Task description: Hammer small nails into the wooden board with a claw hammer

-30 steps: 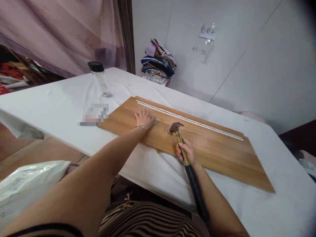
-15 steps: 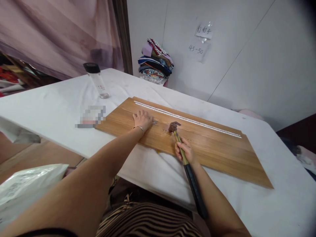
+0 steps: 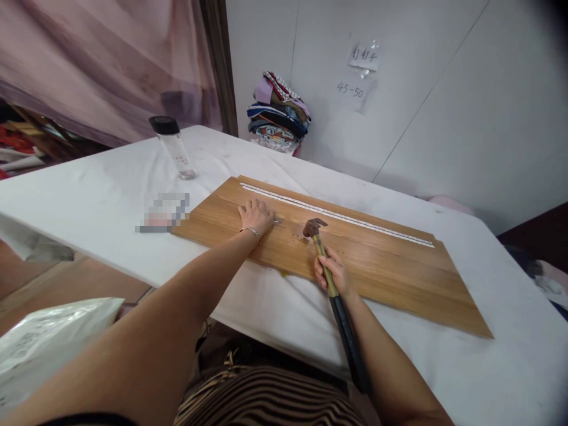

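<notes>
A long wooden board (image 3: 390,266) lies across the white table. My left hand (image 3: 257,216) rests on its left part with the fingers spread, beside a small bunch of nails (image 3: 278,222). My right hand (image 3: 332,271) is wrapped round the upper handle of a hammer (image 3: 344,319). The rusty hammer head is over the middle of the board, and the black grip extends toward my body. Several small dark marks or nail tips show on the board near the head; which they are, I cannot tell. Two white measuring strips (image 3: 337,214) run along the board's far side.
A clear bottle (image 3: 174,148) with a black lid stands on the white table (image 3: 97,171), left of the board. Nearer is a blurred flat object (image 3: 166,212). Folded clothes (image 3: 279,115) are stacked by the wall. A plastic bag (image 3: 57,343) is at the lower left.
</notes>
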Demonstrator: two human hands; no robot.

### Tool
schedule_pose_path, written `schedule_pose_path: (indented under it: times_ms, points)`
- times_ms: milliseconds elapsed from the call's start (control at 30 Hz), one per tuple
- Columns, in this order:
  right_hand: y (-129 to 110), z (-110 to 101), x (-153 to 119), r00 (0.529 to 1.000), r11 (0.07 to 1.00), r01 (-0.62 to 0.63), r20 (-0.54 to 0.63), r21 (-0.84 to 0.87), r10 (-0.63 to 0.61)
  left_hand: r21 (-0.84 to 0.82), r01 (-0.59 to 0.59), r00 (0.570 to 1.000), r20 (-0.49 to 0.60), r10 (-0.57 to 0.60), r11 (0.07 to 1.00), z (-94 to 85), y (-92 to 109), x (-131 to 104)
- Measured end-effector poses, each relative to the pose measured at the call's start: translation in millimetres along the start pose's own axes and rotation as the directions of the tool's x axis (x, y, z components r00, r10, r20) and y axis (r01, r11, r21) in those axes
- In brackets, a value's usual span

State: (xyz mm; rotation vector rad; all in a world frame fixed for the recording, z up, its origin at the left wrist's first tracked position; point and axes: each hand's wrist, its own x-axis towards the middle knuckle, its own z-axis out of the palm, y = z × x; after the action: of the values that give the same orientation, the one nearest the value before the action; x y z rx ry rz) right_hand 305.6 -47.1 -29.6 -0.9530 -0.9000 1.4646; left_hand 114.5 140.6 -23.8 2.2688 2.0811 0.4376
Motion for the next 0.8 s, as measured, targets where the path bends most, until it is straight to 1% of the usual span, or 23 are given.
schedule_pose_path:
  times_ms: [233, 500, 667, 800]
  points:
    - [1.9, 4.1, -1.7, 1.000, 1.000, -0.001, 0.005, 0.027, 0.001, 0.003, -0.006, 1.000, -0.006, 0.006, 1.000, 0.8, -1.3, 0.1]
    - [4.6, 3.5, -0.6, 1.000, 1.000, -0.024, -0.001, -0.005, 0.024, 0.023, -0.003, 1.000, -0.003, 0.003, 1.000, -0.8, -0.8, -0.9]
    - [4.0, 4.6, -0.8, 1.000, 1.000, 0.008, 0.006, 0.007, -0.008, 0.028, -0.002, 1.000, 0.001, 0.002, 1.000, -0.3, -1.8, -0.7]
    - [4.5, 4.3, -0.1, 1.000, 1.000, 0.000, 0.018, -0.013, 0.000, 0.030, -0.001, 1.000, 0.001, 0.001, 1.000, 0.2, -2.1, -0.2]
